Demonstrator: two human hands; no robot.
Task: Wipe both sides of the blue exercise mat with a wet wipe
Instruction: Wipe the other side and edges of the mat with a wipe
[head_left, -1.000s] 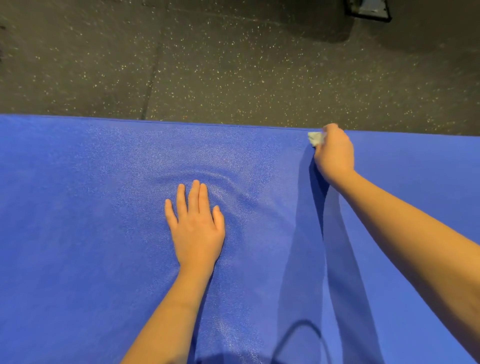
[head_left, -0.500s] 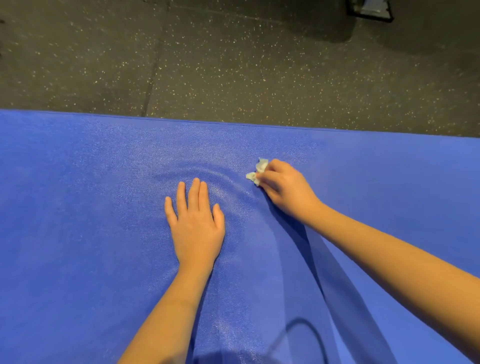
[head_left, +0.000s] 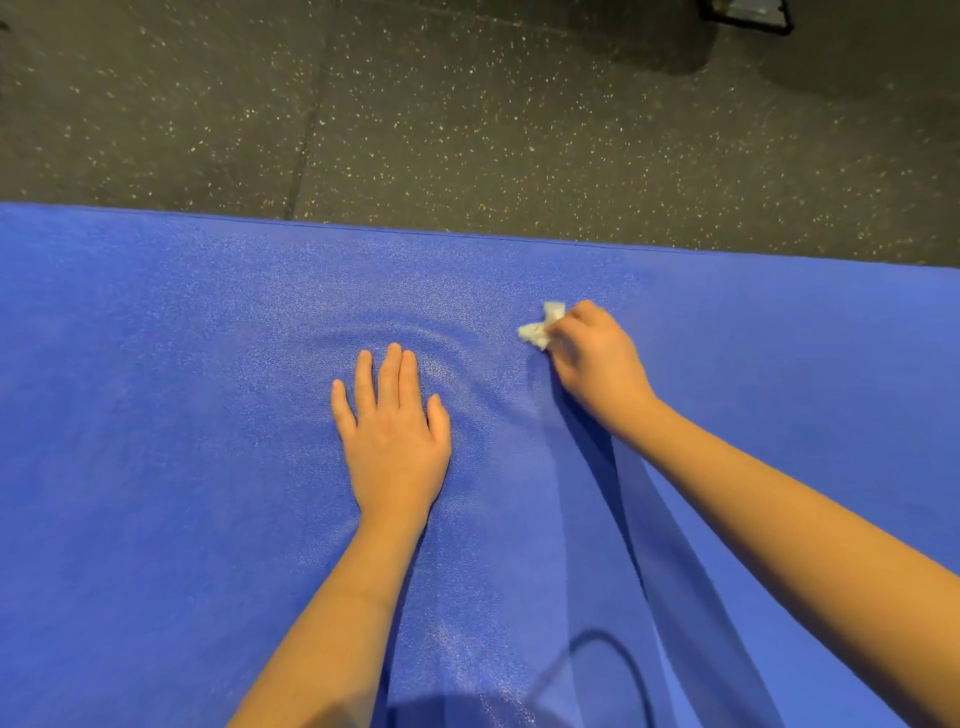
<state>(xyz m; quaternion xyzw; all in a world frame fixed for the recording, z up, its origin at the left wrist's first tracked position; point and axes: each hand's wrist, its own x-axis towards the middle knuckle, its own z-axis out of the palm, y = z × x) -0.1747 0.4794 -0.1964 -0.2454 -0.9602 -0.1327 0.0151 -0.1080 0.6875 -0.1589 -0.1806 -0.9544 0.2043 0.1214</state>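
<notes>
Step — wiping the upper face. Best done with the left hand (head_left: 393, 431) flat, fingers straight and close together, pinning the blue exercise mat (head_left: 156, 415) while the right hand (head_left: 592, 358), pinching a crumpled wet wipe (head_left: 541, 327), strokes in overlapping passes. Mat — spread on speckled dark floor (head_left: 467, 130), textured, rippled just beyond the left fingertips.

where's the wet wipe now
In the head view, the wet wipe is bunched in the right hand, on the mat right of the left hand.
</notes>
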